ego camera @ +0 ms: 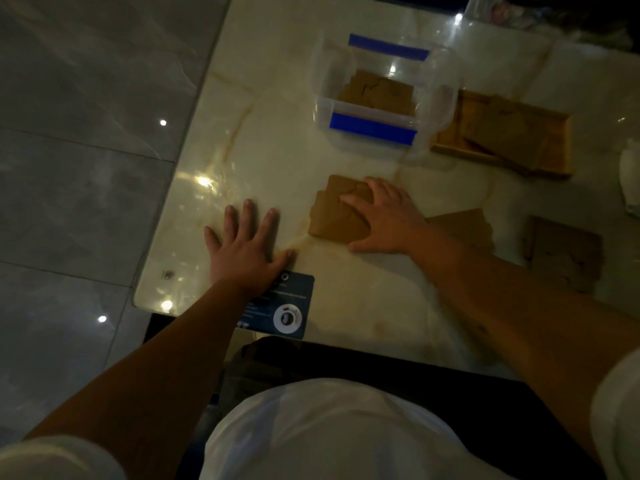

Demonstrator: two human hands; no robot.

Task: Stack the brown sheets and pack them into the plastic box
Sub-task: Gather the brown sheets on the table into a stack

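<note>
We've got our right hand [382, 216] spread flat on a crinkly brown paper stack [337, 213], left hand [244, 244] splayed empty on glossy marble table [277, 161], one clear plastic box [381, 98] behind.

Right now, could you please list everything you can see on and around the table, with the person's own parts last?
table: one, pale glossy marble look, fills the middle of the view.
plastic box: one, clear with blue clips, far side of the table, open, brown sheets inside.
wooden tray: one, light brown, right of the box, holding brown sheets.
stack of brown sheets: one, centre of the table, under the right hand.
other brown sheets: two piles, one behind the right forearm, one near the right edge.
card: one, dark blue with a white circle, near table edge.
floor: grey tiles, left.
left hand: flat, spread on the bare table.
right hand: pressed flat on the stack.
</note>
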